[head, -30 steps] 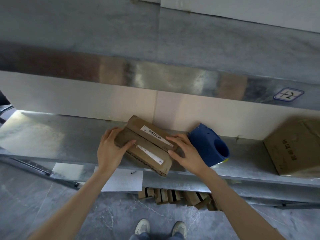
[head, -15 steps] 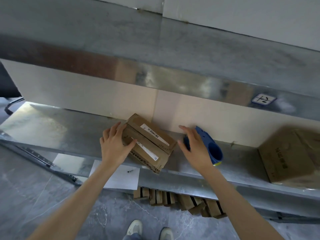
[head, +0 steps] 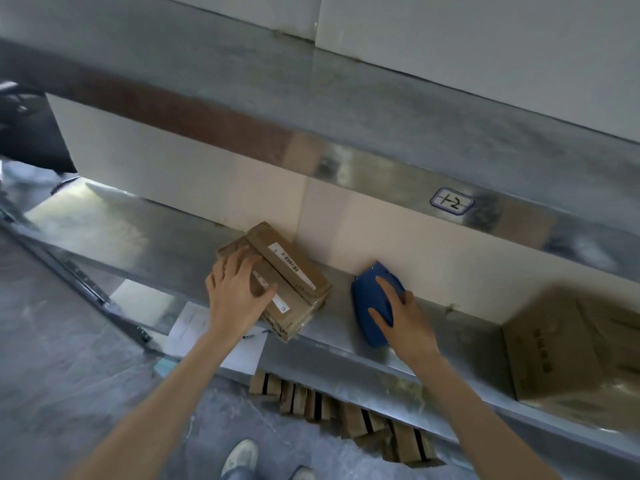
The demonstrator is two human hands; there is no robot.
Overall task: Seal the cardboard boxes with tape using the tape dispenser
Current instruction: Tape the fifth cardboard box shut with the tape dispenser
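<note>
Head camera looked down on a metal shelf [head: 138, 244], where the small cardboard box [head: 304, 289] lay skewed. Its long axis, and the seam between its top flaps, ran from the far left toward the near right. One corner sat close to the back panel and the opposite corner at the shelf's front edge. The left hand [head: 235, 299] rested on the box top with fingers spread and fairly straight, pressing down rather than gripping, the thumb lying along a white strip label [head: 280, 304] whose print was too small to read. A second white label [head: 291, 263] on the farther flap carried a barcode.

Just right of the box, not touching it, lay the blue tape dispenser [head: 367, 306], its long axis running from the back panel toward the shelf's front edge. The right hand [head: 405, 327] held it, forefinger laid over the top, thumb on the near side, the other fingers curled round the far side.

A blue-outlined tag [head: 452, 201] on the upper shelf's front edge read "1-2" in handwriting. Further right stood a large box [head: 554, 348] with blurred, unreadable print.
</note>
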